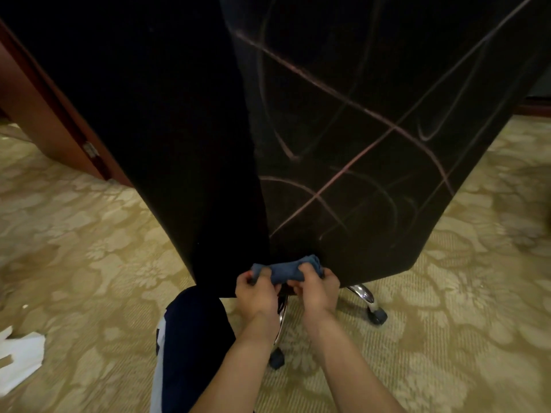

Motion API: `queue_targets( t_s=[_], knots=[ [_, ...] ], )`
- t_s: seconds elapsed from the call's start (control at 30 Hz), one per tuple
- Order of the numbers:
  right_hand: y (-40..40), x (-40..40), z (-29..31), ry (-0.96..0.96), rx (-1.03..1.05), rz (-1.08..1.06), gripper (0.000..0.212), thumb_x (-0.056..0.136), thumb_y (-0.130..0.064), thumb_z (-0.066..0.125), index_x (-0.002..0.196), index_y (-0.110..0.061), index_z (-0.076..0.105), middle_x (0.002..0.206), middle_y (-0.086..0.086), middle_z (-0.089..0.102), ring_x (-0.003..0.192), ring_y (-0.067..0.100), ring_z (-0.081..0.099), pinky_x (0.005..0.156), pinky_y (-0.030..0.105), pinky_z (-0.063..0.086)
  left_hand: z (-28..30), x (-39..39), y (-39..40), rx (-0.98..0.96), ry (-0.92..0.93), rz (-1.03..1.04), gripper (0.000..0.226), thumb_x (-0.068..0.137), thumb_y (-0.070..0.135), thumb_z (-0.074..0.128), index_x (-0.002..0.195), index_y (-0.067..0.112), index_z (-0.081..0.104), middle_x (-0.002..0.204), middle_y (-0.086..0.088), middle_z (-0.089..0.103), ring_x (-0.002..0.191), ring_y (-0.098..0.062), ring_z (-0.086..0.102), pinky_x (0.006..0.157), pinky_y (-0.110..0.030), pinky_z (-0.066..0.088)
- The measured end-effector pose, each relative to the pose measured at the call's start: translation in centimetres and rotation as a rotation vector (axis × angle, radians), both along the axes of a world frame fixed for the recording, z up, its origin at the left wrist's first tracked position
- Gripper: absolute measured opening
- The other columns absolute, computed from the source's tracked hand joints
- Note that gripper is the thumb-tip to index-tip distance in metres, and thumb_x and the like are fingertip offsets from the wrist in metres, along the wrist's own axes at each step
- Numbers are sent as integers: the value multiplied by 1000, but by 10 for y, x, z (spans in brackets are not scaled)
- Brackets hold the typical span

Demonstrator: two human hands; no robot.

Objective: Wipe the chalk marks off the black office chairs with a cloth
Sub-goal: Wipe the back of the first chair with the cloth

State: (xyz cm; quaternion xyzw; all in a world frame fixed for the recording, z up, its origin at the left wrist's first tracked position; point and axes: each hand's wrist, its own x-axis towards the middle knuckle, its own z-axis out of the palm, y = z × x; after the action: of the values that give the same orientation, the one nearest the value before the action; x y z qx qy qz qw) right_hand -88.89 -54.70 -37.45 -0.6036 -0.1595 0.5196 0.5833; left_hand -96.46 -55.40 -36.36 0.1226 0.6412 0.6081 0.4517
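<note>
Right now my left hand (257, 289) and right hand (316, 289) both pinch the bunched blue cloth (286, 271) at six o'clock, low against the two black chair backs, the left chair (167, 138) looking clean while pink chalk marks (351, 162) at one o'clock await wiping.

Top and right side of the marked chair back (372, 129) cut off by the frame edge, chalk lines (351, 105) running out of view with it. Left chair back (167, 114) too dark for any surface detail; top cropped too. Fingertips of both hands buried in the bunched blue cloth (286, 271). Chrome chair base (362, 293) mostly hidden behind chair backs and wrists. White paper (21, 359) clipped at the left edge. Brown wooden furniture (38, 114) partly hidden behind the left chair.
</note>
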Motion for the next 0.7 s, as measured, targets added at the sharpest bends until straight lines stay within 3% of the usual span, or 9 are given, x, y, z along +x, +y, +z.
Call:
queue_targets(
  t_s=[0.1,0.2,0.4,0.6,0.7],
  knots=[
    [0,1,32,-9,137,-4,9,91,-13,64,100,-12,63,88,8,73,64,13,70,55,20,52,27,5,0,145,106,23,18,97,8,60,113,10,56,99,-5,65,87,-13,66,67,-22,54],
    [-1,0,40,-75,192,26,9,92,-15,64,101,-14,63,90,5,73,69,13,72,58,21,54,35,5,-2,156,213,28,17,97,13,61,114,15,56,99,0,64,87,-10,66,67,-23,54],
    [-3,-15,10,-117,97,41,7,91,-21,65,98,-19,64,92,5,74,82,22,73,79,47,61,26,-4,-4,101,323,-20,15,99,17,59,113,22,54,97,6,62,84,-5,65,64,-19,54],
    [-2,-23,-9,-170,15,47,8,89,-19,68,94,-17,63,89,5,72,82,19,71,80,45,60,5,-15,0,-45,341,-18,21,98,20,61,118,19,56,102,-4,65,92,-20,66,84,-42,58],
    [1,-25,-22,-148,-50,74,8,88,-17,69,92,-16,63,90,8,71,82,22,70,80,44,60,-6,-16,0,-141,366,-51,27,97,25,60,124,19,55,105,-9,66,92,-26,65,87,-47,57]
  ],
)
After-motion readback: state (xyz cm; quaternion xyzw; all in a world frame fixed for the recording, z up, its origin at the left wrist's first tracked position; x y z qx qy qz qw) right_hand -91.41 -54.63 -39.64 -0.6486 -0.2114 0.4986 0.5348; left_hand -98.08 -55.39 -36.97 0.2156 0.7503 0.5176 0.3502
